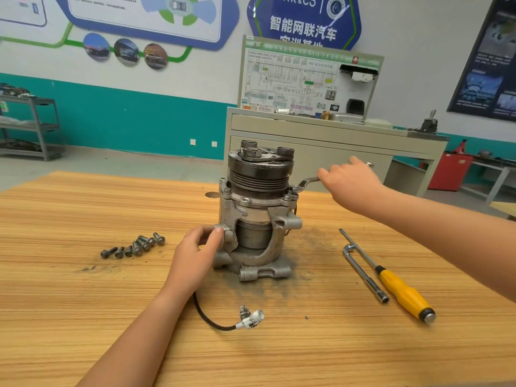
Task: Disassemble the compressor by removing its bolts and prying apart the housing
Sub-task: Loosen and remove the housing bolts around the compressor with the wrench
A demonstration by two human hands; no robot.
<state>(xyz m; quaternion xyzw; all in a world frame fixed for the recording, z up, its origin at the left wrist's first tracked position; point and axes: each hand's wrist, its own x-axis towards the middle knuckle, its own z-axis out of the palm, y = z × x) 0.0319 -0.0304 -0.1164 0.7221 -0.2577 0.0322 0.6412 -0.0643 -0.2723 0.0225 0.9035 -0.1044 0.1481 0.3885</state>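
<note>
The left forearm reaches in from below, its wrist straight. The left hand [195,255] curls its thumb and fingers against the side of the compressor [257,219] housing. The right arm stretches in from the right, higher and further out. The right hand [349,182], back up, grips the wrench [305,183] handle.

Bright, even, diffuse light fills the room, and nothing casts a hard shadow. The wooden surface [83,275] is uniformly lit. Small highlights glint on the yellow screwdriver handle [402,294], and pale reflection streaks cross the blue wall sign [279,12]. Wide-angle distortion curves the teal wall band [111,121] and tilts the shelf rack [42,127] at the left edge. Distant small print is soft and mostly unreadable.
</note>
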